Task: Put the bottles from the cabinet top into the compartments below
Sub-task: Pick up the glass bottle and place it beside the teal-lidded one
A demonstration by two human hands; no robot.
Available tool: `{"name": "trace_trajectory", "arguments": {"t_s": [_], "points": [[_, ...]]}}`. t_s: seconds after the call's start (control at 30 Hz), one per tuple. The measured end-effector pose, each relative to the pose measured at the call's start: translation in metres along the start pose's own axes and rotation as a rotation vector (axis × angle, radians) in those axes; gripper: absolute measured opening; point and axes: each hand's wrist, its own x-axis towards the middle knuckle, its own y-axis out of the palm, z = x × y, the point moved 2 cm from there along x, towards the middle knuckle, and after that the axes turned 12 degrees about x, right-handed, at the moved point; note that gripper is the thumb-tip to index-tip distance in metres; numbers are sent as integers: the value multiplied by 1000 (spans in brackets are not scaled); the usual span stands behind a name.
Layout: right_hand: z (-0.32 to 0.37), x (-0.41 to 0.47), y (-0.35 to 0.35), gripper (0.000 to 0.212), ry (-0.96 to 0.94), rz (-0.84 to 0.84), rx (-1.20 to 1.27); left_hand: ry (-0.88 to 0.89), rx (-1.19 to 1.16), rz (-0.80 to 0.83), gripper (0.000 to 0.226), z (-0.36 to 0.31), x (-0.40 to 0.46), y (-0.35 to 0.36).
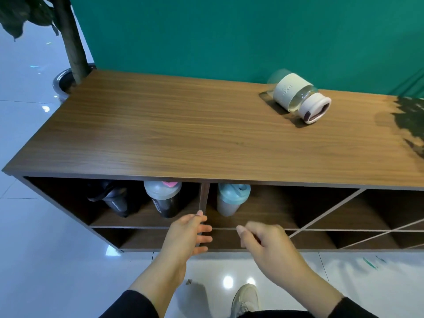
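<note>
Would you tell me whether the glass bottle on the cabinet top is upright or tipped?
Upright: the glass bottle stands on its base, pink cap uppermost.

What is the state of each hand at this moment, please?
Left hand: open, fingers spread, holding nothing.
Right hand: fingers loosely curled, holding nothing.
</note>
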Motion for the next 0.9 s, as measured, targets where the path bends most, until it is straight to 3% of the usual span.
{"name": "trace_trajectory", "arguments": {"t_s": [0.1, 0.17, 0.23, 0.33, 0.4, 0.6, 0.77, 0.9], "points": [[56, 6, -58, 26, -382, -391, 135, 21, 29, -1, 31, 2, -1, 3], [65, 38, -103, 8, -461, -631, 124, 14, 46, 3, 30, 1, -3, 6], [56, 87, -143, 40, -351, -767, 135, 6, 53, -6, 29, 2, -4, 7], [32, 150, -190, 104, -38, -733, 219, -1, 52, -23, 29, 1, -5, 5], [22, 176, -203, 116, 47, -665, 192, -14, 45, -23, 30, 1, -3, 3], [13, 192, -201, 75, 22, -753, 210, -22, 91, -25, 33, 7, 5, -4], [29, 145, -183, 57, -283, -805, 388, 50, 124, -30, 33, 6, -3, -1], [60, 63, -151, 41, -565, -666, 455, 141, -5, 9, 47, -1, -22, 1]]}}
